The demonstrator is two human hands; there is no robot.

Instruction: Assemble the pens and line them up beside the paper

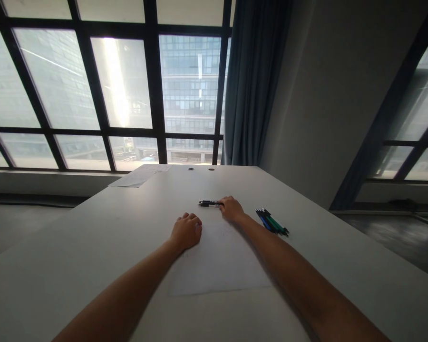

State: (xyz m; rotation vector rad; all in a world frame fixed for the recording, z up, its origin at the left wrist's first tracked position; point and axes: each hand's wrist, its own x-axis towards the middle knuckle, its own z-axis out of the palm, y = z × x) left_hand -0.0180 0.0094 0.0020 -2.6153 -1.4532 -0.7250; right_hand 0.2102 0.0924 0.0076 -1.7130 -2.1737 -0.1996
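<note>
My left hand (187,231) rests at the left edge of a white sheet of paper (221,266), its fingers curled in; no object shows in them. Past the far edge of the sheet, my right hand (231,208) has its fingers closed over the right ends of a few black pens (209,204). These pens lie side by side on the table, pointing left. To the right of my right forearm is a bunch of several pens (271,222), black, blue and green, lying slanted and close together.
The long white table (103,266) stretches toward the windows. More papers (139,175) lie at its far left edge. Two round dark table-top fittings (190,169) sit near the far end. A blue curtain (251,95) hangs beyond it, beside a grey wall.
</note>
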